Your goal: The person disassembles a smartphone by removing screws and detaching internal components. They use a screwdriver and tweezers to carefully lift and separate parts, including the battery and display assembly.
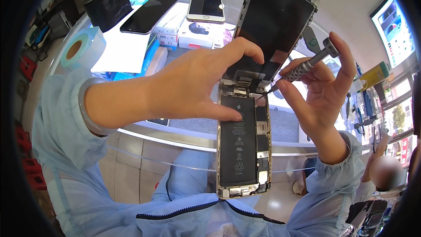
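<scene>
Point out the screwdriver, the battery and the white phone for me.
Screwdriver (pixel 301 70): head view, on its ridged handle.
Battery (pixel 238 147): head view, middle of its black face.
White phone (pixel 205 5): head view, on its dark screen.

- The head view looks down from the wearer's head, with the pale blue jacket (pixel 105 208) along the lower edge.
- It faces the left hand (pixel 197 77) and right hand (pixel 316 98) closely, the surface (pixel 189 140) behind.
- Its fisheye lens bends straight edges.

Pale tape roll (pixel 90 44), white phone (pixel 206 8)
</scene>
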Demonstrator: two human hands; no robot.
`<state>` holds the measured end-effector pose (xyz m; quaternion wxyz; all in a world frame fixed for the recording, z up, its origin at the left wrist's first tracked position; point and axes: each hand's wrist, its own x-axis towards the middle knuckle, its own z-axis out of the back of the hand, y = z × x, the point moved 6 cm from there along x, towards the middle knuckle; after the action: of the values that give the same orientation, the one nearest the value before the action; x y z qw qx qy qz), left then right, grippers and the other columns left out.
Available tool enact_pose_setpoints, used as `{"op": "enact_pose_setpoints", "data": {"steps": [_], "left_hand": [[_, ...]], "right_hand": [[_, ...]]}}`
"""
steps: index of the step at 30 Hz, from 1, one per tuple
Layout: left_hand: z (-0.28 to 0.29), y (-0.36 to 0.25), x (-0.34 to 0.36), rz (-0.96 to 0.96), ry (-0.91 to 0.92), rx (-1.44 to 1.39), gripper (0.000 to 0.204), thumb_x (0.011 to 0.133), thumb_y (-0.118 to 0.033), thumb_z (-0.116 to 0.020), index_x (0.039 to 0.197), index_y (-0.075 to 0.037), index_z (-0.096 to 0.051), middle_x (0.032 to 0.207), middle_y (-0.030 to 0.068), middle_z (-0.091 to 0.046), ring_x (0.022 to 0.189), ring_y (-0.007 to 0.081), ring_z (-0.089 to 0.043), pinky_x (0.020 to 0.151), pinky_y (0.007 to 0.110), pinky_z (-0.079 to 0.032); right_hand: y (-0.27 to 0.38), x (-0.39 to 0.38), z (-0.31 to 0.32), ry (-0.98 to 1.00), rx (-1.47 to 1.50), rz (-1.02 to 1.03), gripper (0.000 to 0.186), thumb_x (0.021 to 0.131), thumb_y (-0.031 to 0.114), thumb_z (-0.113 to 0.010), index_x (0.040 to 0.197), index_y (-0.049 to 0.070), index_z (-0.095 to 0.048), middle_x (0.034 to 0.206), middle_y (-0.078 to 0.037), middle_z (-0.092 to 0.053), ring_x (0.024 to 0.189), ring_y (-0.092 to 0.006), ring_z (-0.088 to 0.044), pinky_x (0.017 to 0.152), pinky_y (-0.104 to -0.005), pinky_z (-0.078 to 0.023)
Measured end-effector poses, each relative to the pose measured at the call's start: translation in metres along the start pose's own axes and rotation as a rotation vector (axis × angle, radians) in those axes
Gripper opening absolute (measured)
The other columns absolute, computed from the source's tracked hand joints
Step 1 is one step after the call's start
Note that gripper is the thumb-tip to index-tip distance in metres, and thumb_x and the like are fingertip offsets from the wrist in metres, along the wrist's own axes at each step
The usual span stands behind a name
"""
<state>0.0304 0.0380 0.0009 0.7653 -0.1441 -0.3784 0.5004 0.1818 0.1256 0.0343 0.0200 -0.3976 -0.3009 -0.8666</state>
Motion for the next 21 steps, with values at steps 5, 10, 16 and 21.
{"op": "enact_pose_setpoints", "data": {"steps": [5,10,16,21], "left_hand": [[-0.001,-0.003,0.001,0.018,0.008,-0.011,0.078,0.062,-0.021,-0.085,0.127,-0.012,-0.041,0.123,0.0025,-0.047,0.091,0.0177,-0.055,0.071,0.029,-0.045],[-0.001,-0.004,0.002,0.049,0.030,-0.049,0.080,0.062,-0.021,-0.085,0.128,-0.013,-0.041,0.124,0.0041,-0.046,0.099,0.0168,-0.054,0.073,0.029,-0.045],[0.002,-0.011,0.004,-0.003,-0.003,0.015,0.076,0.065,-0.017,-0.083,0.125,-0.016,-0.037,0.111,0.0073,-0.057,0.094,0.0292,-0.062,0.074,0.040,-0.052],[0.001,-0.010,0.005,-0.007,0.000,0.006,0.077,0.064,-0.017,-0.084,0.125,-0.015,-0.037,0.110,0.0068,-0.058,0.095,0.0276,-0.062,0.073,0.037,-0.052]], "right_hand": [[0.007,0.001,0.004,0.006,0.000,0.096,0.086,0.077,-0.006,-0.067,0.143,0.007,-0.013,0.113,-0.021,-0.058,0.104,-0.0251,-0.060,0.085,-0.0326,-0.051],[0.002,0.002,0.009,-0.002,0.009,0.081,0.084,0.075,-0.006,-0.067,0.142,0.007,-0.018,0.121,-0.022,-0.055,0.107,-0.0253,-0.058,0.088,-0.0355,-0.049],[-0.001,0.002,0.013,-0.024,-0.020,0.092,0.086,0.073,-0.005,-0.068,0.142,0.009,-0.019,0.129,-0.022,-0.049,0.106,-0.0235,-0.057,0.085,-0.0330,-0.050],[0.001,0.002,0.009,-0.009,0.059,0.118,0.082,0.076,-0.010,-0.064,0.143,0.008,-0.018,0.135,-0.025,-0.042,0.107,-0.0238,-0.057,0.081,-0.0305,-0.054]]}}
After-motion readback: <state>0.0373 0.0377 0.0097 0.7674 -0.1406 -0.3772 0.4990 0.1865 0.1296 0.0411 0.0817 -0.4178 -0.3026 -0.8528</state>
